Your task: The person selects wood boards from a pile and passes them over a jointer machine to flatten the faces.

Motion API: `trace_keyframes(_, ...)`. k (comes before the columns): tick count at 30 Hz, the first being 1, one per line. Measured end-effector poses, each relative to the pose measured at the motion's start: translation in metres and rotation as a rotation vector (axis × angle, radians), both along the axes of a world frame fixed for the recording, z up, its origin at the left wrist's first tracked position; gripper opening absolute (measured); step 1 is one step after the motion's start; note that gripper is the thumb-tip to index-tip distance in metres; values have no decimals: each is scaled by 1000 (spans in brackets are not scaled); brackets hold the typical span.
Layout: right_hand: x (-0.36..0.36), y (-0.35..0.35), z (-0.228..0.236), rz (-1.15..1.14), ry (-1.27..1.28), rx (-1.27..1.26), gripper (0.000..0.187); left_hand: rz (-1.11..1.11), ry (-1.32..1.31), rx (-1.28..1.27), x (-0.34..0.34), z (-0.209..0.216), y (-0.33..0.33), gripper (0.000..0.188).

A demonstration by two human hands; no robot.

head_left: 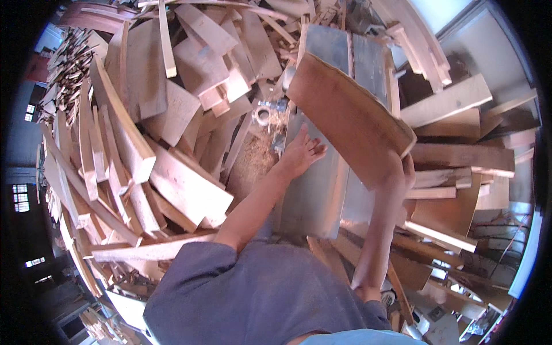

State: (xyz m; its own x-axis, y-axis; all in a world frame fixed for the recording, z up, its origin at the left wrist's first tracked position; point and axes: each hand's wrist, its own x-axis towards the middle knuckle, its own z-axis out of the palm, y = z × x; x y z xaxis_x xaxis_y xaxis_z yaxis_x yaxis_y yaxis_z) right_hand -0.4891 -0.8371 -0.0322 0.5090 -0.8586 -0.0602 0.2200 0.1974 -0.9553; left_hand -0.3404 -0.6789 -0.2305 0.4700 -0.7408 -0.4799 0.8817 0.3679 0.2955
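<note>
A thick reddish-brown wooden board (342, 106) slants over a grey metal machine table (313, 198), its rough pale edge facing away from me. My right hand (394, 172) grips the board by its near right end; the thumb side is partly hidden. My left hand (303, 154) holds nothing. Its fingers are apart above the left part of the metal surface, just left of the board. Whether that hand touches the metal, I cannot tell. Close beyond its fingertips sits a round light-coloured machine fitting (263, 116) with wood shavings around it.
Curved and flat wood pieces (184, 178) are heaped along the left side, with more boards (207, 60) at the far side. Cut planks (460, 161) are stacked to the right. Sawdust (253, 161) lies left of the machine table. Loose cables (506, 236) hang at far right.
</note>
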Motion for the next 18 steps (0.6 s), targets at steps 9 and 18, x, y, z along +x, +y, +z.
trace_keyframes(9, -250, 118, -61, 77, 139, 222, 47, 181, -77, 215, -135, 68, 27, 84)
trace_keyframes(18, -374, 81, -98, -110, 484, 38, 49, -104, -885, 461, -128, 107, -16, 78)
